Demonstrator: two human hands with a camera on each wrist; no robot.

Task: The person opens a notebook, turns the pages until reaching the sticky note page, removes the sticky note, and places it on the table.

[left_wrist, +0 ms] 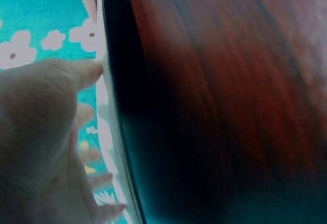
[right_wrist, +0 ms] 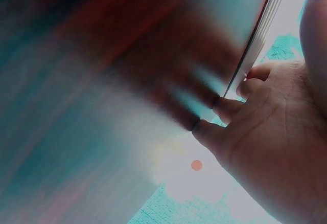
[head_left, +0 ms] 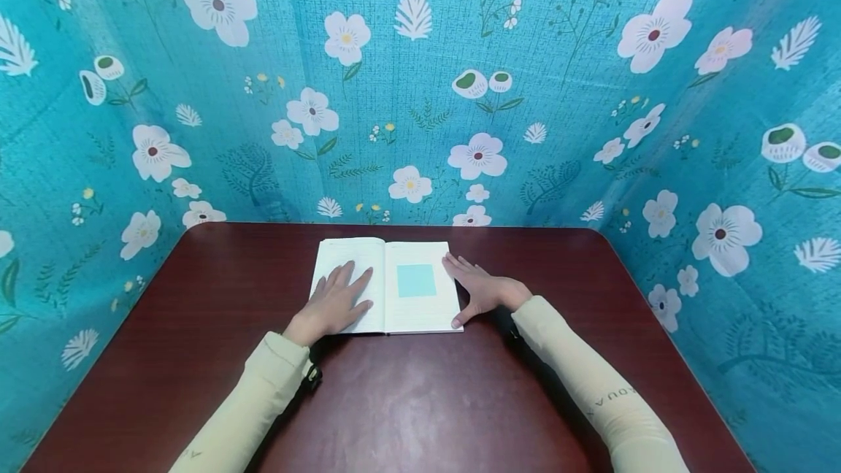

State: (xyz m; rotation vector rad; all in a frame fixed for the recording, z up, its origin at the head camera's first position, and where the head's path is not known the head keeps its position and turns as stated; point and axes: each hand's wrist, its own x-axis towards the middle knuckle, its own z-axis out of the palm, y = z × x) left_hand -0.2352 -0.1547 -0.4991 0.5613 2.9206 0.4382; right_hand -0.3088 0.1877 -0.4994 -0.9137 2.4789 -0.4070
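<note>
An open book (head_left: 420,316) lies flat on the dark table, its spine running away from the person. On its right page is a pale blue square (head_left: 417,280), with faint print around it. My left hand (head_left: 333,305) rests on the left page, fingers spread and nearly straight. At the right edge of the book, my right hand (head_left: 488,292) has its thumb by the near corner and its extended fingers along the upper part of that edge. In the right wrist view, fingertips (right_wrist: 202,127) touch down beside the stacked page edges (right_wrist: 263,29).
The reddish-brown table (head_left: 407,400) has rounded far corners. A blue floral curtain (head_left: 394,93) hangs behind it and along both sides. Pale sleeves (head_left: 578,378) cover both forearms, and a dark band (head_left: 312,377) shows at the left wrist.
</note>
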